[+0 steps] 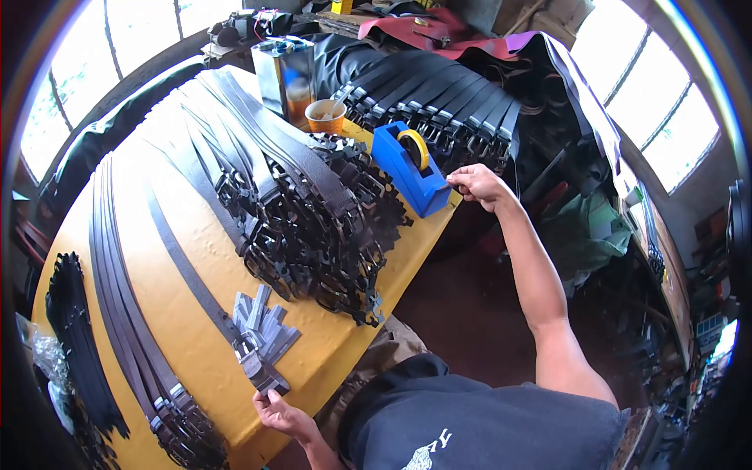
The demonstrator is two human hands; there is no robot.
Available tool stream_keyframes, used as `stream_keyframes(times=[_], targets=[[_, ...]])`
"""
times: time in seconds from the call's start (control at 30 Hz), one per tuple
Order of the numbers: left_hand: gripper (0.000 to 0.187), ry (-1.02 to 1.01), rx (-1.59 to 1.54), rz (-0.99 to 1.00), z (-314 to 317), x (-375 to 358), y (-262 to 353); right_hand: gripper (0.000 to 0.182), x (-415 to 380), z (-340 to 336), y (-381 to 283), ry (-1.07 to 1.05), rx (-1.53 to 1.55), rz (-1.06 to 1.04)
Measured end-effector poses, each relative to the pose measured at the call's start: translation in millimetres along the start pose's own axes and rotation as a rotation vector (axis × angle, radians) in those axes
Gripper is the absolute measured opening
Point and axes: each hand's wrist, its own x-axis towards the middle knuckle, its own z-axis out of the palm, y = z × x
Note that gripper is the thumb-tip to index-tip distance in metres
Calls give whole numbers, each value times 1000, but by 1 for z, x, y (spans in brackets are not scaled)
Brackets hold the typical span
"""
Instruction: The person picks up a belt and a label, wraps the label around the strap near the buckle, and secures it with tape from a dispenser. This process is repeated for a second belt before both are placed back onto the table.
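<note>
My left hand [286,415] pinches the buckle end of a dark brown belt [188,270] that lies across the yellow table. Beside its buckle, several flat grey strips [266,325] are fanned out. At the table's right edge stands a blue tape dispenser [407,172] with a yellow-cored roll of tape [415,149]. My right hand [479,186] is closed at the dispenser's cutting end, fingertips pinched on the tape's end; the clear tape itself barely shows.
A large pile of belts with buckles [313,211] covers the table's middle. More belts [129,298] lie at left, near black straps [74,337]. A cup [325,117] and metal can [283,78] stand behind. Black belts [439,94] hang beyond the dispenser.
</note>
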Motion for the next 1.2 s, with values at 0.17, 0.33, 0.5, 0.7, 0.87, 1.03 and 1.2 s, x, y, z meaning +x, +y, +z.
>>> stream_keyframes(times=[0.17,0.33,0.5,0.7,0.87,1.03,1.2], targets=[[13,-12,12,16,-2,1,-6,14,-4,-2,11,-56,50,64],[13,-21,17,9,-4,1,-5,14,-8,6,18,0,32,74],[13,-18,24,-4,-2,1,-2,19,-1,13,35,79,12,-46],[12,-13,17,8,-1,1,-2,20,2,29,73,525,-647,-463],[15,-11,-11,-22,5,1,3,6,-89,85,32,92,-72,-431],[11,-4,19,1,7,4,4,26,-182,177,-15,-454,41,-421],[12,-44,72,25,6,4,-1,46,-203,247,-41,-814,-215,-742]])
